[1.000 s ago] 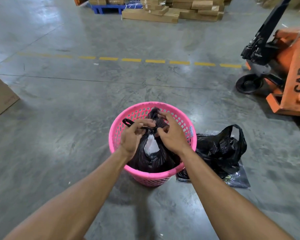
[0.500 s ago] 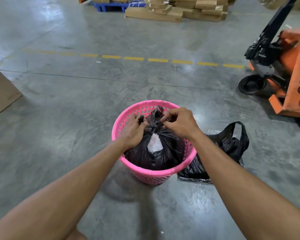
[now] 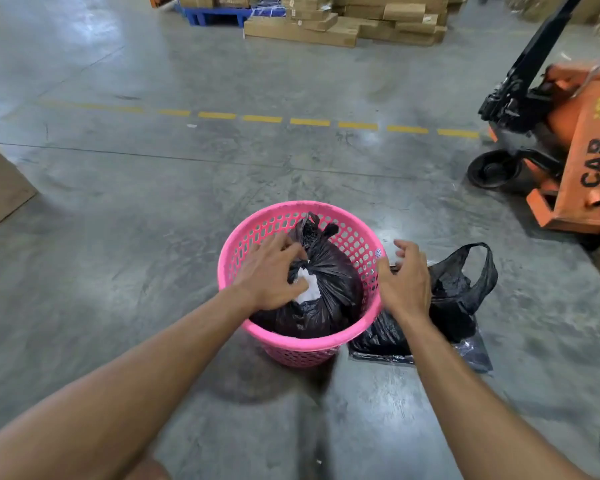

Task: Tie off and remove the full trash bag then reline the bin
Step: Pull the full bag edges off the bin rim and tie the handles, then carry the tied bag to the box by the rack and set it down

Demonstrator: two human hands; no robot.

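Observation:
A pink perforated bin (image 3: 357, 242) stands on the concrete floor in the middle of the view. Inside it sits a full black trash bag (image 3: 329, 282) with its top knotted; something white shows through a gap below the knot. My left hand (image 3: 269, 273) rests on the bag's left side with its fingers curled at the knot. My right hand (image 3: 404, 280) hovers over the bin's right rim, fingers spread, holding nothing. A second black bag (image 3: 461, 292) with loop handles lies on the floor just right of the bin.
An orange pallet jack (image 3: 575, 147) stands at the right. A cardboard box (image 3: 0, 188) sits at the left edge. Flat cartons (image 3: 340, 22) and a blue pallet (image 3: 215, 15) lie at the back, beyond a yellow dashed floor line (image 3: 309, 122).
Both hands were pulling the bag's handles together at the top. My right hand has let go and moved right over the rim; my left hand has dropped onto the bag at the knot.

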